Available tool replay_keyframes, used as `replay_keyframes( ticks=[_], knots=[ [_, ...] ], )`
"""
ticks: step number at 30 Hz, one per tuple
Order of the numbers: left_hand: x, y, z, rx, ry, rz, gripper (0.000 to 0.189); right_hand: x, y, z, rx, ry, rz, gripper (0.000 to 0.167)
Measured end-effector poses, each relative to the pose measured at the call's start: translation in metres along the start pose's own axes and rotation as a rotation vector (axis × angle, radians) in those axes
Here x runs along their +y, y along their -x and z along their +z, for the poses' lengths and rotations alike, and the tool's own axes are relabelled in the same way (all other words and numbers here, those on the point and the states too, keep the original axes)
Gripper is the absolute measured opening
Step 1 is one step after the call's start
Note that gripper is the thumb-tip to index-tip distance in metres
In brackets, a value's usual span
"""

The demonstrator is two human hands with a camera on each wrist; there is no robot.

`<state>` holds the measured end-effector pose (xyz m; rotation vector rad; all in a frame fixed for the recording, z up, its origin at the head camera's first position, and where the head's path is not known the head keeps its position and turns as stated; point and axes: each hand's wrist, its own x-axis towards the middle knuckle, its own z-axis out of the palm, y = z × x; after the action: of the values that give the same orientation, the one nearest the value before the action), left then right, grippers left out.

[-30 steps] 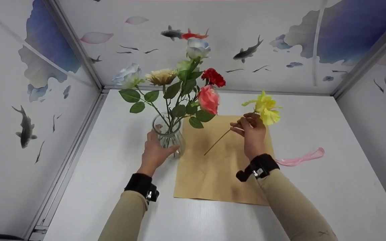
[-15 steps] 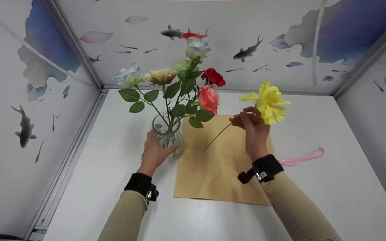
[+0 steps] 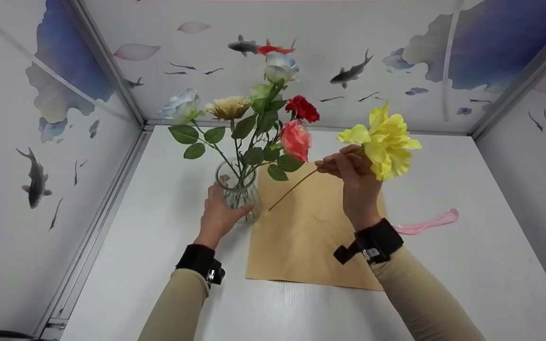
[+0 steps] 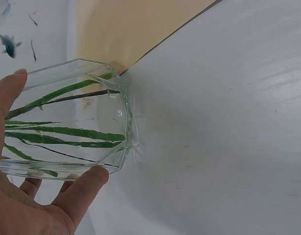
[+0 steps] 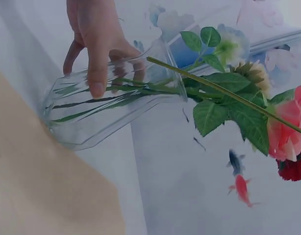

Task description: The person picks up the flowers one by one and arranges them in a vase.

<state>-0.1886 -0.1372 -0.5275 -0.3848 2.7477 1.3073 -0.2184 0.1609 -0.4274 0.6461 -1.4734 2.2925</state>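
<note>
A clear glass vase (image 3: 255, 201) stands on the table, held by my left hand (image 3: 218, 217) with fingers and thumb around its sides. Green stems (image 4: 82, 132) show through its faceted wall in the left wrist view. The vase holds pale blue roses (image 3: 280, 68), a tan flower (image 3: 228, 109), a red carnation (image 3: 303, 109) and a coral rose (image 3: 295, 140). My right hand (image 3: 360, 189) pinches a yellow flower (image 3: 389, 142) just below its bloom. Its thin stem (image 3: 292, 188) slants down leftward; in the right wrist view the stem tip overlaps the vase mouth.
Brown kraft paper (image 3: 301, 251) lies flat right of the vase, partly under my right arm. A pink ribbon (image 3: 429, 222) rests farther right on the white table (image 3: 472, 284). Panels (image 3: 372, 28) painted with fish enclose the table's back and sides.
My right hand has raised the yellow flower, turning its bloom up and right. The stem's lower end has swung left toward the vase. My left hand and the vase have stayed put.
</note>
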Motion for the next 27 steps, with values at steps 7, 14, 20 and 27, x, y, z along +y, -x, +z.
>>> replay_keyframes(
  ticks=[7, 14, 20, 27],
  knots=[
    [-0.001, 0.001, 0.0, 0.001, -0.015, 0.011, 0.117, -0.012, -0.002, 0.015, -0.045, -0.09, -0.041, 0.011],
    [-0.001, 0.002, -0.001, 0.004, -0.02, 0.015, 0.117, -0.017, 0.0, 0.026, -0.036, -0.01, 0.001, 0.016],
    [0.0, 0.002, -0.001, 0.013, -0.024, 0.019, 0.116, -0.019, -0.002, 0.037, -0.03, -0.015, 0.004, 0.015],
    [0.001, 0.003, -0.001, 0.02, -0.023, 0.017, 0.116, -0.015, -0.001, 0.046, -0.082, 0.102, -0.001, 0.015]
  ],
)
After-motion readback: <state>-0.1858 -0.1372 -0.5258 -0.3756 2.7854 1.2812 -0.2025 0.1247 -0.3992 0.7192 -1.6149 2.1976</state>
